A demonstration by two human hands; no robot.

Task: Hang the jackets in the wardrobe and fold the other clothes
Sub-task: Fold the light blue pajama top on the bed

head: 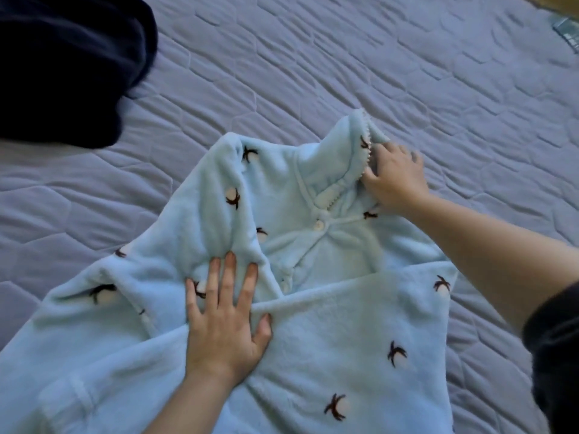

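Pale blue fleece top [329, 339] front up on the bed, in the lower middle of the view, partly folded: lower portion turned up over the chest, its straight edge crossing just below the placket, with one sleeve trailing off toward the left edge. Scattered over the pile, small dark brown sprig motifs, each beside a pale round blob, the only print to be seen on the cloth. Round white button [319, 226] fastened at the neck, below a collar [344, 151] trimmed with a white scalloped edge and standing up off the bed. Left hand [222, 324] palm down on the top near the placket, fingers [230, 270] straight and spread, pressing the fabric flat, thumb against the turned-up edge. Right hand [394, 180] at the right side of the collar, fingers curled and pinching the trimmed edge, somewhat blurred. Dark sleeve [554, 355] pushed up the right forearm at the right border. Beneath everything, a grey-lilac quilted bedcover [313, 57], stitched in irregular cells. Dark navy garment [62, 64] heaped at the upper left, well apart from the top. Small greenish object [567, 36] at the far upper right edge, too blurred to identify or to read
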